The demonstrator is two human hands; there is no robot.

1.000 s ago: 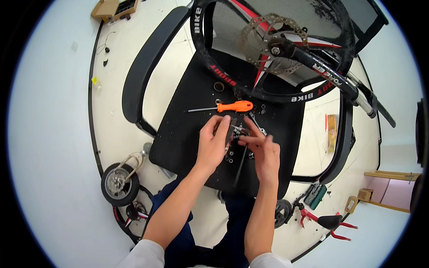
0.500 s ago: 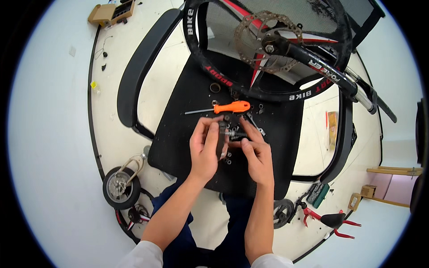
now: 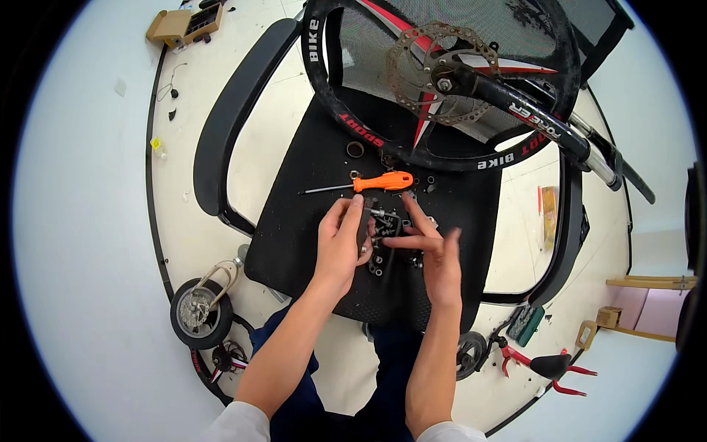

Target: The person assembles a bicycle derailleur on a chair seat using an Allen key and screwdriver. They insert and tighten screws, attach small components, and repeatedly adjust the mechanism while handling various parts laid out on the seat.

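Observation:
My left hand is closed around a dark metal part with a silver bolt, holding it above the black chair seat. What kind of part it is does not show clearly. To its right, my right hand has its fingers spread, the index and middle fingers reaching over small hardware, and nothing shows in its grasp. Several small nuts and bolts lie on the seat around both hands. Beyond them rests a screwdriver with an orange handle, its shaft pointing left. A dark ring sits farther back.
A bicycle wheel with a disc rotor and black fork lies across the chair's back part. Armrests flank the seat. On the floor are a small wheel, an opened cardboard box and a green case.
My right hand has moved away from the dark part, right and slightly toward me, and its fingers have spread. My left hand still holds the part and has hardly moved.

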